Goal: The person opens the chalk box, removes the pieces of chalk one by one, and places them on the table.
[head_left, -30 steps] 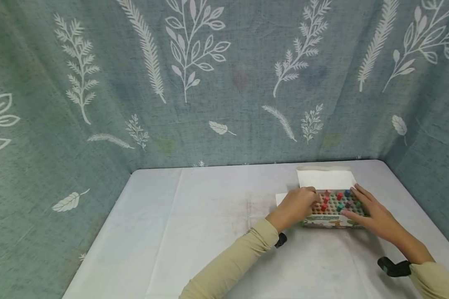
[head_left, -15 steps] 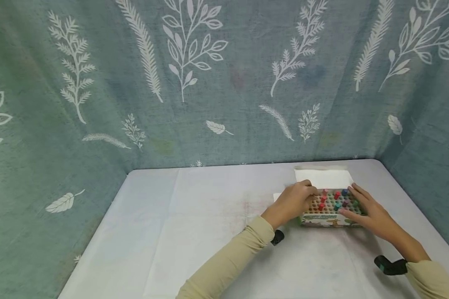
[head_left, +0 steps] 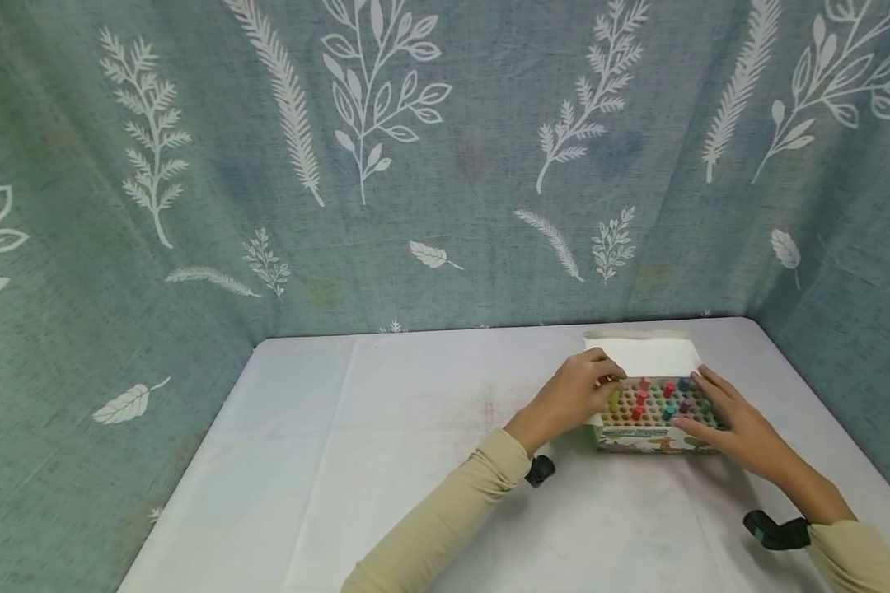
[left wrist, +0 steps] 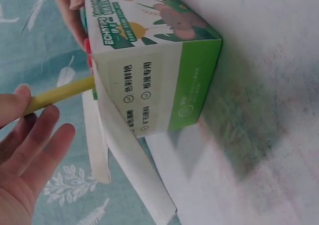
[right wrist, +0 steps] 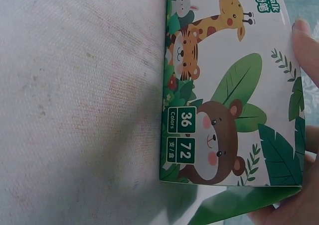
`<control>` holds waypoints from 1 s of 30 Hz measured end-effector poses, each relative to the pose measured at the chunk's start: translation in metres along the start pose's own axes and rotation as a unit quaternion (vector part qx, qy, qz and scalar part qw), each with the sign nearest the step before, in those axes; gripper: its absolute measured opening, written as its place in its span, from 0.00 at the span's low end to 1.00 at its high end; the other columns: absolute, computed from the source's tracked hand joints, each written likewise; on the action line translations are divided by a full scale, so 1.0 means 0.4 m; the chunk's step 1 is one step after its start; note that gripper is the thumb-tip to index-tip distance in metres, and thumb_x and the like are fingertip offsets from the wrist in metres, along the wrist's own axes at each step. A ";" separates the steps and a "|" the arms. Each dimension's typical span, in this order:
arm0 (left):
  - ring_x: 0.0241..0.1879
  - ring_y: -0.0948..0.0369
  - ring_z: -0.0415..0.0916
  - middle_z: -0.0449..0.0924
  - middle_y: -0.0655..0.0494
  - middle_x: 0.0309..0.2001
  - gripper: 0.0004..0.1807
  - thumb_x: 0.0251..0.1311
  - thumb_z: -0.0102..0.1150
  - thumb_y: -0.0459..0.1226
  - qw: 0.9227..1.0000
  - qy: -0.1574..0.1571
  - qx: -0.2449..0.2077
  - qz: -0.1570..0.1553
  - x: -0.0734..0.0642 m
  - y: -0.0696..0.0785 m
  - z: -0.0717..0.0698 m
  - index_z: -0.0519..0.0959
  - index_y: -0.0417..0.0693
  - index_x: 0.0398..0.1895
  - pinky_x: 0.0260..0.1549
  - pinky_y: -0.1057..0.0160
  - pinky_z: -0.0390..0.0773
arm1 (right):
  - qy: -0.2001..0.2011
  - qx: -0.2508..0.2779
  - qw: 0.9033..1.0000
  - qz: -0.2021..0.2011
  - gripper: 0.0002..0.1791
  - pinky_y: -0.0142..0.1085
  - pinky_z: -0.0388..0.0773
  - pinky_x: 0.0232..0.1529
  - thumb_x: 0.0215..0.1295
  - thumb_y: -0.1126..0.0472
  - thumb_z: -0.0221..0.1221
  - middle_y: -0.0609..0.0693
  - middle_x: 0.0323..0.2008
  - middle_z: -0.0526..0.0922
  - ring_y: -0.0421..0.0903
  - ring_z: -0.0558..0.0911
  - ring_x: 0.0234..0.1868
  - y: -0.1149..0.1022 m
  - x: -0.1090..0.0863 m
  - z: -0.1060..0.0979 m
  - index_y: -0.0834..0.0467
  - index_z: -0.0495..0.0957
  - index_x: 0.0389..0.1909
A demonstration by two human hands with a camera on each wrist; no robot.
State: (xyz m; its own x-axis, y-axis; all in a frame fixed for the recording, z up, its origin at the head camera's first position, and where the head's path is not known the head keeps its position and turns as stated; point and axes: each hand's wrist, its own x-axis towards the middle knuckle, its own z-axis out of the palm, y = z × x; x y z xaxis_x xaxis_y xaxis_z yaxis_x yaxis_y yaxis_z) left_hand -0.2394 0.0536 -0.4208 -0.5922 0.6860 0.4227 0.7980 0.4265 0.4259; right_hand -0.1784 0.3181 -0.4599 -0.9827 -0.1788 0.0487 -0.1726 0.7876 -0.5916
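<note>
A printed chalk box (head_left: pixel 638 441) stands at the right of the table, its white lid (head_left: pixel 648 356) folded back. Several coloured chalk sticks poke up from the holed insert inside. My left hand (head_left: pixel 573 389) is over the box's left end. In the left wrist view, the thumb and fingers of that left hand (left wrist: pixel 30 155) pinch a yellow chalk stick (left wrist: pixel 62 93), whose far end is at the box's top edge. My right hand (head_left: pixel 745 432) holds the right end of the box, thumb on the front edge and fingers at the far side.
A white cloth (head_left: pixel 415 461) with faint coloured smudges covers the table. Green leaf-patterned curtains (head_left: pixel 445 165) hang behind it and at both sides. A white side flap (left wrist: pixel 134 160) sticks out from the box's left end. Black wrist cameras (head_left: pixel 775 531) sit below both wrists.
My left hand has moved slightly up and to the left. Yellow chalk now shows beneath its fingertips. The right hand stays on the box; the head view has shifted slightly.
</note>
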 end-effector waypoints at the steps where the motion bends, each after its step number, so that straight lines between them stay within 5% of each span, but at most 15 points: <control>1: 0.35 0.70 0.74 0.75 0.55 0.38 0.08 0.62 0.59 0.33 1.000 0.008 -0.013 0.000 -0.003 -0.003 -0.002 0.82 0.41 0.43 0.35 0.84 0.69 | -0.001 0.001 1.000 0.000 0.49 0.75 0.51 0.48 0.64 0.45 0.58 0.65 0.73 0.38 0.74 0.46 0.67 0.000 0.000 0.001 0.60 0.42 0.74; 15: 0.34 0.74 0.76 0.79 0.57 0.35 0.06 0.57 0.65 0.34 0.983 0.110 -0.134 -0.056 -0.058 -0.066 -0.046 0.83 0.41 0.37 0.31 0.80 0.76 | 0.002 0.000 1.000 0.004 0.50 0.75 0.52 0.47 0.64 0.45 0.58 0.64 0.73 0.37 0.75 0.46 0.67 -0.005 0.003 0.004 0.59 0.40 0.75; 30: 0.36 0.65 0.80 0.80 0.55 0.36 0.06 0.55 0.66 0.32 0.958 0.147 -0.197 -0.148 -0.135 -0.128 -0.080 0.84 0.42 0.36 0.33 0.73 0.79 | -0.001 0.011 1.000 0.002 0.49 0.75 0.51 0.47 0.64 0.46 0.58 0.63 0.73 0.35 0.74 0.44 0.67 0.000 0.003 0.009 0.58 0.39 0.75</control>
State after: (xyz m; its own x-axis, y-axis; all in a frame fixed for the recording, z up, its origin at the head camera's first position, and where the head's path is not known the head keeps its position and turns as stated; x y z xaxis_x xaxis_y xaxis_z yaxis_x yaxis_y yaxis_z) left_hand -0.2519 -0.0239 -0.4399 -0.8381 0.3495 0.4189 0.5204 0.2815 0.8062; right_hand -0.1793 0.3157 -0.4627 -0.9831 -0.1775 0.0439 -0.1672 0.7753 -0.6090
